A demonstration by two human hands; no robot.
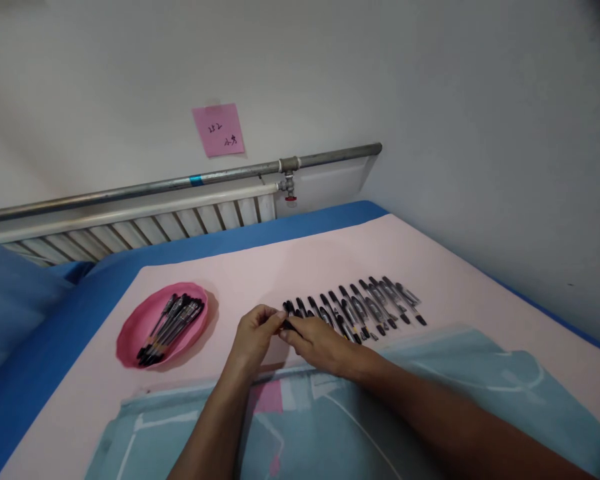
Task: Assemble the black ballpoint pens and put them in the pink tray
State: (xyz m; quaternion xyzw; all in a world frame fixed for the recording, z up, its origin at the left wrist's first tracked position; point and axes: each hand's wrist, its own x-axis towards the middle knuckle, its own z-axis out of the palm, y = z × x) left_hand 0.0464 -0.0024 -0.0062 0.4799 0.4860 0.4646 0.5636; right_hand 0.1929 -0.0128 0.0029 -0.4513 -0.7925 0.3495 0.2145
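Observation:
My left hand [256, 332] and my right hand [318, 340] meet over the pink surface, fingertips pinched together. Between them shows the small black end of a pen [287, 323]; my fingers cover the rest of it. Just beyond and to the right of my right hand lie several clear-barrelled pens [375, 303] with black caps and tips, slanting side by side in uneven rows. To the left, a pink bowl [125, 337] with a wavy rim holds a bundle of similar black-and-clear pens [173, 330].
A pale pink sheet [240, 267] covers the work surface, with blue material [260, 233] along its back edge. Teal cloth [180, 433] with white lines lies in front, under my forearms. Behind are a radiator [180, 223], a metal pipe [240, 173] and a pink note [219, 130] on the wall.

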